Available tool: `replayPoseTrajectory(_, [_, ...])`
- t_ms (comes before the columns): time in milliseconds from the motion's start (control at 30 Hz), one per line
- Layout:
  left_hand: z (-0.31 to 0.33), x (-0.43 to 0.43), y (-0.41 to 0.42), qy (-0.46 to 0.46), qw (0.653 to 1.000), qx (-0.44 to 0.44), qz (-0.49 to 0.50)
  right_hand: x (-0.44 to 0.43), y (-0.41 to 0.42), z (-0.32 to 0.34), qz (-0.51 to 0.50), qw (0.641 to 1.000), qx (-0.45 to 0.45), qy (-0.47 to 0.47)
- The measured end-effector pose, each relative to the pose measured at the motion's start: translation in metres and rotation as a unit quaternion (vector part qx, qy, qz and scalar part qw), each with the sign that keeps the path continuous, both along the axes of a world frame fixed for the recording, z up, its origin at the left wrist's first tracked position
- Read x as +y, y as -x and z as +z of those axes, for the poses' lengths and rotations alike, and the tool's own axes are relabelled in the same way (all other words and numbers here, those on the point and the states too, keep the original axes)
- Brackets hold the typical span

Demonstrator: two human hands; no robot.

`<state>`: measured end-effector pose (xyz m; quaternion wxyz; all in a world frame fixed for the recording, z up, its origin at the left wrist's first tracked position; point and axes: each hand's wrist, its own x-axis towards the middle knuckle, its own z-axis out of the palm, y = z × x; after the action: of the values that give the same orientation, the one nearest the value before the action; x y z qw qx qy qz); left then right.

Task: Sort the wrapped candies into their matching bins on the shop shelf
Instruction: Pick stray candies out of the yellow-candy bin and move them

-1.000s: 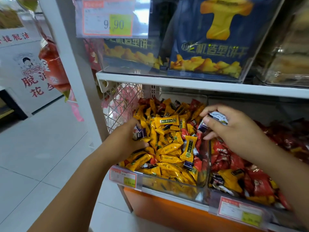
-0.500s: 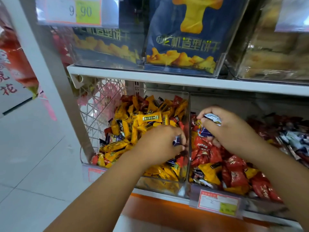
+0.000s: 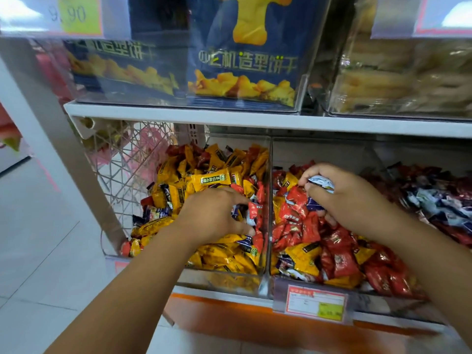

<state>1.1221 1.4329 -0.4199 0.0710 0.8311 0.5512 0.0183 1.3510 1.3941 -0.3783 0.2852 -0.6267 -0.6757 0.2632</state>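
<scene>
Fingers (image 3: 311, 172) of the right hand (image 3: 357, 200) clamp a white-blue candy (image 3: 322, 183) right of the divider (image 3: 270, 175); the left hand (image 3: 212, 218), fingers spread, flanks a dark-blue candy (image 3: 238, 213).

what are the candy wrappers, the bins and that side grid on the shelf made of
Yellow candy wrappers: thin glossy plastic film, likely; they crinkle and glint.
Bins: clear rigid plastic, perhaps acrylic; candies show through the walls and the edges catch light.
Side grid: white-coated wire, probably metal; thin crossing rods.

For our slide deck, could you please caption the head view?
Left hand reaches into the yellow-candy bin; right hand grips blue-white candies over the red-candy bin.
</scene>
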Motion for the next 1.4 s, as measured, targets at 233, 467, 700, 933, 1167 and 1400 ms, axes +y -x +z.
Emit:
replayPoseTrajectory(233, [-0.005, -0.001, -0.013, -0.046, 0.998, 0.021, 0.032, -0.003, 0.003, -0.003, 0.013, 1.0, -0.02, -0.004])
replayPoseTrajectory(467, [-0.001, -0.002, -0.007, -0.015, 0.999, 0.02, 0.024, -0.006, 0.006, -0.002, 0.016, 1.0, -0.012, 0.0])
replayPoseTrajectory(700, [0.018, 0.005, 0.028, 0.129, 0.98, -0.151, -0.006, -0.005, 0.003, -0.001, 0.017, 1.0, -0.009, -0.007])
replayPoseTrajectory(933, [0.03, 0.005, 0.033, -0.122, 0.98, -0.087, 0.134, -0.009, 0.0, 0.001, 0.014, 1.0, 0.005, -0.011])
replayPoseTrajectory(1167, [0.016, -0.016, -0.013, 0.034, 0.987, -0.133, 0.082, -0.012, 0.0, 0.004, 0.013, 1.0, 0.014, -0.019])
replayPoseTrajectory(1400, [-0.003, -0.008, -0.018, 0.039, 0.994, -0.039, 0.097, -0.014, 0.001, 0.001, 0.024, 0.999, -0.003, -0.022])
